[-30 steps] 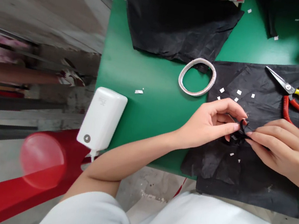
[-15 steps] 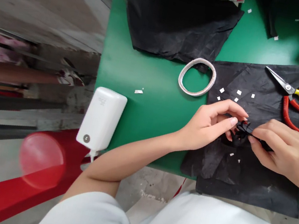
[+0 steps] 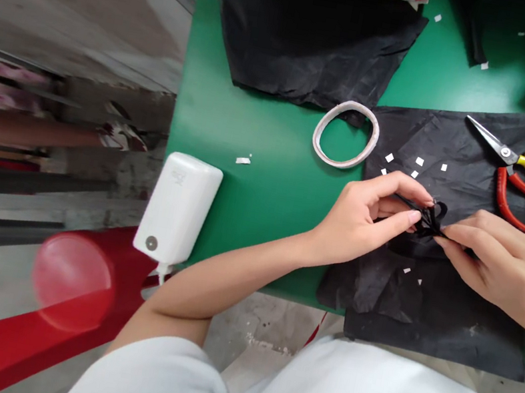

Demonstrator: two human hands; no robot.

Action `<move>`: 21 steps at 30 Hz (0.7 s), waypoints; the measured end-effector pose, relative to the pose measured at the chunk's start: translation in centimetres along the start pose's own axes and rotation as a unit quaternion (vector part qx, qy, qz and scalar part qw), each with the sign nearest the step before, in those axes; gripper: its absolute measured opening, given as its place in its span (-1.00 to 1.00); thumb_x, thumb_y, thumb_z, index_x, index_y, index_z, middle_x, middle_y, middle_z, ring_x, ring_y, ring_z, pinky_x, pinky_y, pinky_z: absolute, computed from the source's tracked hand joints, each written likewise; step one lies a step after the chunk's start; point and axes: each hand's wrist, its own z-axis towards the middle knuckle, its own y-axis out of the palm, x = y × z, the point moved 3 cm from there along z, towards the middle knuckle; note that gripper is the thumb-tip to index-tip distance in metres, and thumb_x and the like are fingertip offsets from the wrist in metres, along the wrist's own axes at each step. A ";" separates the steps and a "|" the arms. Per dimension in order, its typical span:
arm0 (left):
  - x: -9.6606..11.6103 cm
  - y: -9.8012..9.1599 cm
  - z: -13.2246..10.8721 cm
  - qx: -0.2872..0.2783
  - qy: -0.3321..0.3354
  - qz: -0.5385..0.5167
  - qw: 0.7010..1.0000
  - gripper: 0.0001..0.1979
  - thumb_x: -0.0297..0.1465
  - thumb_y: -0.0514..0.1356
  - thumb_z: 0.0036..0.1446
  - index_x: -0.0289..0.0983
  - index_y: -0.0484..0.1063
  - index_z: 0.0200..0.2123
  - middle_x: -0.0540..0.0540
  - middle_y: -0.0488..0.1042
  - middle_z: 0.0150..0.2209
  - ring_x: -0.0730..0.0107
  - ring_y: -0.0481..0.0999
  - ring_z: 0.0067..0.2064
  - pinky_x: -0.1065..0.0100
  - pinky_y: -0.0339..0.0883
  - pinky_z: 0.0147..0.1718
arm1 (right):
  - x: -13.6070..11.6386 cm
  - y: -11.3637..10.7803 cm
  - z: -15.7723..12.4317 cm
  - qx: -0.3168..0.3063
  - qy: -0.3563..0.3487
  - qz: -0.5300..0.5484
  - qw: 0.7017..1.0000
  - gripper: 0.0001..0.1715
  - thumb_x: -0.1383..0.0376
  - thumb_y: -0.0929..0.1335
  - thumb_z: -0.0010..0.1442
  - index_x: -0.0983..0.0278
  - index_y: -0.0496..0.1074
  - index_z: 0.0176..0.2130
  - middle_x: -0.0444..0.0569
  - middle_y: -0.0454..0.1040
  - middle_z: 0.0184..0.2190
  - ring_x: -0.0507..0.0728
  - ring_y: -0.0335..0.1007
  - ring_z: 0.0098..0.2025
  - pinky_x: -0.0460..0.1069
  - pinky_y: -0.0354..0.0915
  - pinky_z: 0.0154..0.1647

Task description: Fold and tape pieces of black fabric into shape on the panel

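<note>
One narrow black strip, curled into loops, is pinched by the left grip and right grip.

Ring, left, and scissors, right, lie beyond the strip.

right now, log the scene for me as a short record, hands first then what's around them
left hand: at the looped black strip, exact grip unclear
right hand: pinching the black strip
beneath hands: black sheet on green table
scissors: red and yellow handles, beyond the right hand
white ring: beyond the left hand
white scraps: several on the black sheet
white device: near the table's left edge
</note>
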 end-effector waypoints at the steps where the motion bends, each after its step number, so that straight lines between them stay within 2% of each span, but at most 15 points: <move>1: 0.0 -0.1 0.0 0.009 0.007 0.005 1.000 -0.85 -0.42 0.25 0.15 -0.30 0.44 -0.19 -0.09 0.53 -0.16 0.46 0.59 -0.17 0.52 0.51 -0.22 | 0.0 0.0 0.0 0.003 0.003 -0.006 1.000 -0.82 0.46 0.39 0.13 0.25 0.38 -0.24 -0.09 0.46 -0.48 0.03 0.37 -0.46 -0.08 0.34 -0.44; 5: 0.2 -0.2 0.2 0.020 0.033 0.019 0.999 -0.86 -0.41 0.26 0.14 -0.30 0.44 -0.21 -0.07 0.53 -0.18 0.44 0.58 -0.11 0.47 0.50 -0.11 | 0.0 0.0 0.0 0.007 0.015 -0.029 0.999 -0.85 0.43 0.39 0.14 0.25 0.40 -0.25 -0.08 0.49 -0.47 0.03 0.41 -0.46 -0.09 0.35 -0.44; 9: 0.5 -0.5 0.3 0.037 0.058 0.062 0.996 -0.87 -0.43 0.26 0.14 -0.30 0.43 -0.21 -0.06 0.54 -0.22 0.47 0.59 -0.17 0.46 0.52 -0.13 | 0.2 0.1 -0.1 0.012 0.033 -0.050 0.998 -0.86 0.40 0.41 0.13 0.26 0.40 -0.25 -0.07 0.51 -0.44 0.03 0.42 -0.44 -0.09 0.34 -0.44; 12: 0.7 -1.2 0.6 0.066 0.084 0.134 0.985 -0.87 -0.41 0.24 0.16 -0.29 0.42 -0.21 -0.05 0.54 -0.23 0.45 0.59 -0.18 0.42 0.54 -0.14 | 0.4 0.1 -0.2 0.001 0.053 -0.065 0.996 -0.83 0.37 0.42 0.13 0.27 0.40 -0.23 -0.06 0.51 -0.40 0.03 0.42 -0.42 -0.09 0.34 -0.42; 14: 0.8 -1.9 0.9 0.095 0.112 0.207 0.967 -0.88 -0.40 0.22 0.17 -0.28 0.42 -0.21 -0.04 0.54 -0.23 0.44 0.59 -0.17 0.40 0.54 -0.14 | 0.6 0.2 -0.3 -0.014 0.064 -0.067 0.996 -0.83 0.36 0.41 0.14 0.28 0.40 -0.21 -0.04 0.51 -0.38 0.03 0.42 -0.39 -0.08 0.35 -0.39; 17: 0.8 -2.8 1.4 0.133 0.166 0.318 0.924 -0.91 -0.40 0.19 0.21 -0.26 0.43 -0.21 -0.03 0.54 -0.22 0.46 0.59 -0.21 0.40 0.53 -0.16 | 0.6 0.3 -0.4 -0.028 0.062 -0.064 0.996 -0.83 0.37 0.40 0.14 0.29 0.39 -0.21 -0.03 0.51 -0.35 0.06 0.41 -0.36 -0.05 0.37 -0.32; 21: 0.6 -3.1 1.8 0.137 0.193 0.404 0.884 -0.92 -0.41 0.16 0.24 -0.26 0.41 -0.21 -0.01 0.55 -0.26 0.51 0.57 -0.26 0.44 0.50 -0.21 | 0.7 0.5 -0.5 -0.043 0.050 -0.063 0.996 -0.84 0.39 0.40 0.13 0.28 0.38 -0.22 -0.03 0.50 -0.35 0.08 0.39 -0.33 -0.02 0.37 -0.30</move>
